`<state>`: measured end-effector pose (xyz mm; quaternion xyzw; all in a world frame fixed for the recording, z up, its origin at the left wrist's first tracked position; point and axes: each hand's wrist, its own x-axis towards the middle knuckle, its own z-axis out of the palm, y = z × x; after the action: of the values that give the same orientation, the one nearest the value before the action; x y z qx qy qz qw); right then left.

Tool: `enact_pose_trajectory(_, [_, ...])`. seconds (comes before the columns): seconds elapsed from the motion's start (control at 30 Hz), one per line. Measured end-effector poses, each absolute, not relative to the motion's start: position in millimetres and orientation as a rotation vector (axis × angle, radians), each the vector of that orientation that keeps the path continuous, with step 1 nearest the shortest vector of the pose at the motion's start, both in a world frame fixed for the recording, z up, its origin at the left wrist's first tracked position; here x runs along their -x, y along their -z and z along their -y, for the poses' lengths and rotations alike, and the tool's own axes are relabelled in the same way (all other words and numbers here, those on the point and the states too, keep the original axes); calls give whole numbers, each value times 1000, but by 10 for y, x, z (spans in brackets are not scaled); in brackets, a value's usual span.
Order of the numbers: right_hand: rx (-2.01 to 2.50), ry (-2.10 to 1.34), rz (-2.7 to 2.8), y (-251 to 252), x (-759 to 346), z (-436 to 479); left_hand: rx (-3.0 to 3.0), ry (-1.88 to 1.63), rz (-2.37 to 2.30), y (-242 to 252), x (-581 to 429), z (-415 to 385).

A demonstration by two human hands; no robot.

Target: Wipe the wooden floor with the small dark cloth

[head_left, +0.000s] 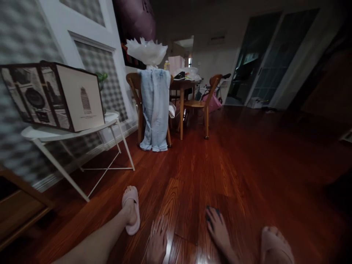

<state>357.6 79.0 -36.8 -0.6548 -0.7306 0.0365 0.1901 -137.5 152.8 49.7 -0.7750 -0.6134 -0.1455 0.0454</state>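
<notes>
My left hand (157,240) is low in the view, over the wooden floor, with its fingers stretched forward and slightly apart. It holds nothing that I can see. To its right, my right hand (219,229) reaches forward with its fingers over a small dark object (209,216). Dark edges of this object show between and beyond the fingers; its kind cannot be made out. The glossy red-brown floor (189,190) lies beneath both hands. My feet, in pale pink slippers (134,229), are on either side of the hands.
At left, a white side table (110,118) bears a printed box (79,99). Ahead, light blue jeans (155,110) hang over a chair by a cluttered wooden dining table (182,110). Another wooden chair (207,106) stands right of it. A wooden cabinet (24,209) edges in at lower left.
</notes>
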Motion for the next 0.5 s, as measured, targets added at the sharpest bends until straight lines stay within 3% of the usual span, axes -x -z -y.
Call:
enact_pose_trajectory(0.1, [2173, 162, 1539, 483, -4111, -835, 2345, 464, 1907, -443, 1358, -1510])
enact_pose_trajectory(0.23, [2232, 318, 1230, 541, -3985, -773, 2344, 472, 1941, -362, 1362, -1492])
enact_pose_trajectory(0.33, [2153, 283, 1292, 530, -3380, -751, 2364, 460, 1953, -315, 1356, -1499])
enact_pose_trajectory(0.5, [1839, -100, 1799, 720, -2250, -627, 2421, 420, 1947, -140, 1055, -1206])
